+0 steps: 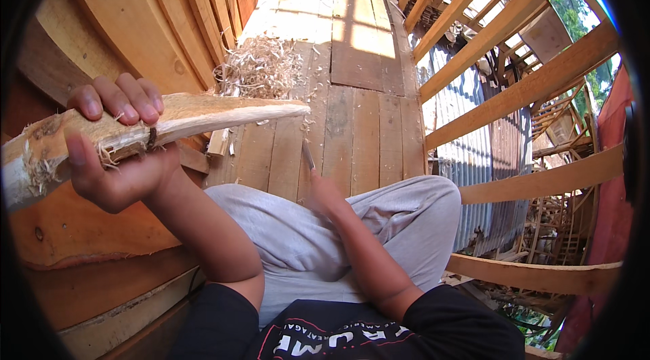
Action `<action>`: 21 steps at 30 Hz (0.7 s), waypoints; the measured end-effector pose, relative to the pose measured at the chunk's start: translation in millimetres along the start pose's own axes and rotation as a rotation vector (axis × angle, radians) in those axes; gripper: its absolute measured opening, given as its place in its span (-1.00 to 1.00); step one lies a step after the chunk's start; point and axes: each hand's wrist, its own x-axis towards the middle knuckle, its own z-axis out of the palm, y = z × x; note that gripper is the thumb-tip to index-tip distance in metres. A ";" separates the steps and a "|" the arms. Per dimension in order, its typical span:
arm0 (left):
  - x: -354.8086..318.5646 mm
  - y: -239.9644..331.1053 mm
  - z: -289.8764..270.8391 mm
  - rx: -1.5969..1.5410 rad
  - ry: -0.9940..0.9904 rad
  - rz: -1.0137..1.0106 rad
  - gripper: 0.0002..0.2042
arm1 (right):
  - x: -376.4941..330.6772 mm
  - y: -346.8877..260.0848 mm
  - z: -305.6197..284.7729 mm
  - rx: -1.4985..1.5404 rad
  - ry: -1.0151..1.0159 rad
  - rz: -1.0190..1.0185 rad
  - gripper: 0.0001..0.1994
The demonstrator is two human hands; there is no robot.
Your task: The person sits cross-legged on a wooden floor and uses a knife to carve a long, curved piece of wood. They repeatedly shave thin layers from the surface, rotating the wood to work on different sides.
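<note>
My left hand grips a long, pale piece of wood at the left, fingers over its top and thumb along the near side. The wood narrows to a freshly cut, tapered tip pointing right. Rough bark-like patches and curled shavings cling to its underside near the thumb. My right hand, somewhat smeared by motion, is closed around a knife in front of my lap. The thin blade points up and away, just below the tip of the wood and apart from it. The knife's handle is hidden in the fist.
A heap of wood shavings lies on the plank floor, with loose curls scattered around. Upright boards form a wall on the left. Wooden railing slats run along the right, with corrugated metal sheets beyond them.
</note>
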 end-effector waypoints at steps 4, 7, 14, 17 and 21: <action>1.6 1.3 -3.1 -0.014 -0.035 0.012 -0.64 | 16.3 2.7 9.8 0.051 0.022 -0.008 -0.33; 2.2 1.5 -4.3 -0.017 -0.048 0.012 -0.64 | 36.3 4.2 15.4 0.072 0.070 -0.021 -0.34; 2.2 2.4 -1.4 -0.007 -0.033 0.018 -0.63 | 71.3 4.9 8.1 0.146 0.168 -0.014 -0.33; 1.7 3.4 -0.9 -0.007 -0.029 0.028 -0.63 | 68.3 -9.9 0.2 0.196 0.226 -0.029 -0.37; 1.1 5.5 0.0 0.003 -0.017 0.034 -0.62 | 64.2 -42.5 -17.7 0.084 0.368 -0.124 -0.32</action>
